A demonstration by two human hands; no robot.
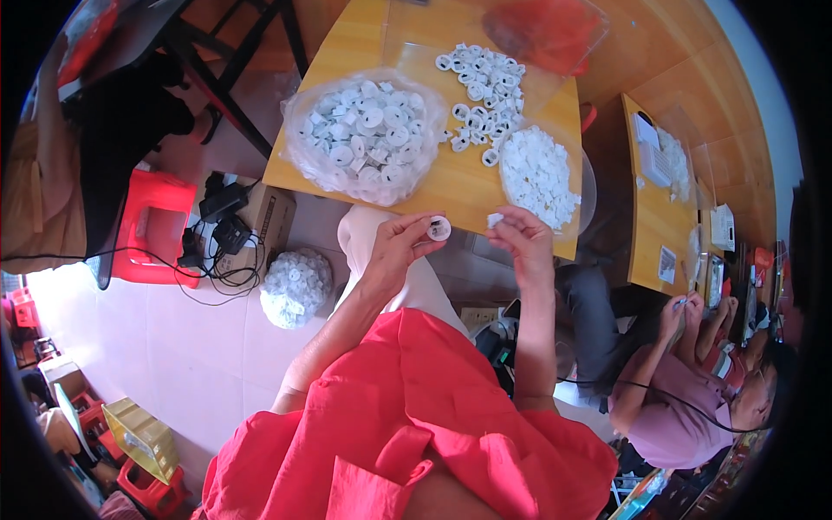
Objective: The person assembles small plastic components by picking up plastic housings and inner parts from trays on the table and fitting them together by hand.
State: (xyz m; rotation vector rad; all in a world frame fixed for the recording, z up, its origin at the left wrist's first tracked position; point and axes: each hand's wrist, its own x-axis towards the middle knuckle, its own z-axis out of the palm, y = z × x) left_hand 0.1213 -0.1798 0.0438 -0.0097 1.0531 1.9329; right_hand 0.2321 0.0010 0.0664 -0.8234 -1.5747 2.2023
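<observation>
Above my lap, just off the table's near edge, my left hand [405, 247] pinches a round white plastic housing [438, 229] with a dark spot inside it. Across a small gap, my right hand [525, 238] holds a small white plastic piece [495, 220] between thumb and fingertips. Beyond the left hand, a clear bag [364, 139] full of white round parts sits on the wooden table [468, 186]. A heap of small white pieces [539, 173] lies past my right hand. Farther back are scattered round white housings [485, 82] with dark centres.
A red plastic bag [542, 35] lies at the table's far end. On the floor to the left are a red stool [152, 227], a box with black adapters and cables [230, 230], and a bag of white parts [296, 288]. A co-worker [672, 407] sits at right by another table [654, 234].
</observation>
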